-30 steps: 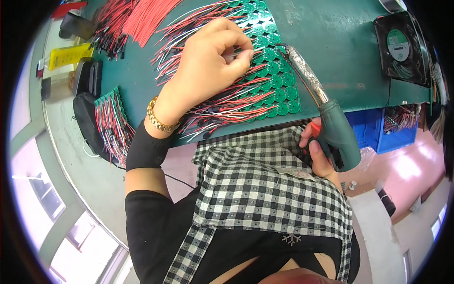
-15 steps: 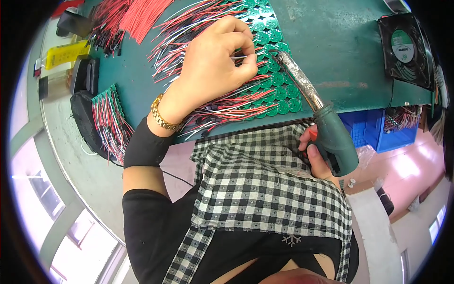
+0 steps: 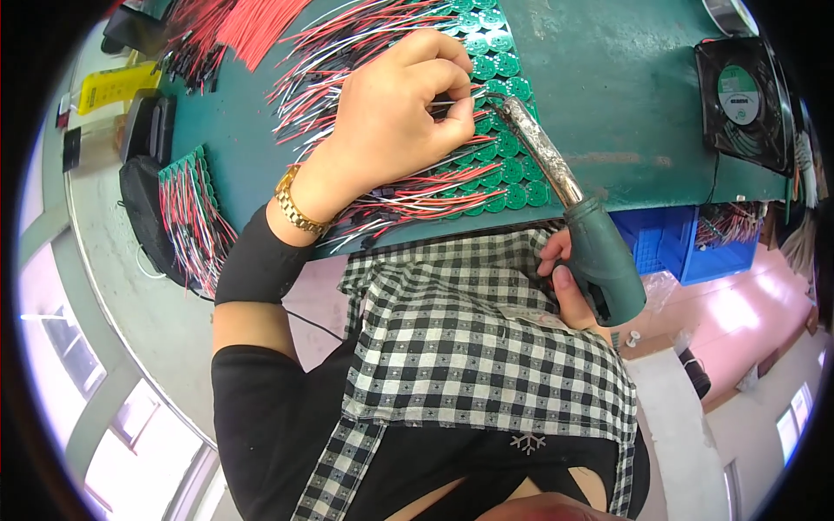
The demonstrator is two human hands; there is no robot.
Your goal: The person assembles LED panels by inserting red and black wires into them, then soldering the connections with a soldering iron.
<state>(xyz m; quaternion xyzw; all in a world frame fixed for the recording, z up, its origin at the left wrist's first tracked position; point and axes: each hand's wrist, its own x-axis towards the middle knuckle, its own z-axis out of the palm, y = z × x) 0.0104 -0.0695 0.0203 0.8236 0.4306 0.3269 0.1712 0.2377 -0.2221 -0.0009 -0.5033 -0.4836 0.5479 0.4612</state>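
My left hand (image 3: pixel 395 108) rests on a panel of small round green circuit boards (image 3: pixel 504 165) on the green bench, its fingers pinched on a thin wire by the iron's tip. Red, black and white wires (image 3: pixel 347 43) fan out from the boards to the left. My right hand (image 3: pixel 569 282) grips the dark green handle of a soldering iron (image 3: pixel 565 204) at the bench's front edge. The iron's metal shaft slants up and left, and its tip meets the boards just under my left fingertips.
A second bundle of wired green boards (image 3: pixel 191 217) lies at the left. Loose red wires (image 3: pixel 252 26) are heaped at the top left beside a yellow bottle (image 3: pixel 117 87). A black fan (image 3: pixel 738 100) sits at the right. A blue crate (image 3: pixel 686 247) stands below the bench.
The soldering iron has swung up and left until its tip reached the boards by my left fingers. My left hand has stayed on the panel, and the view has drawn closer.
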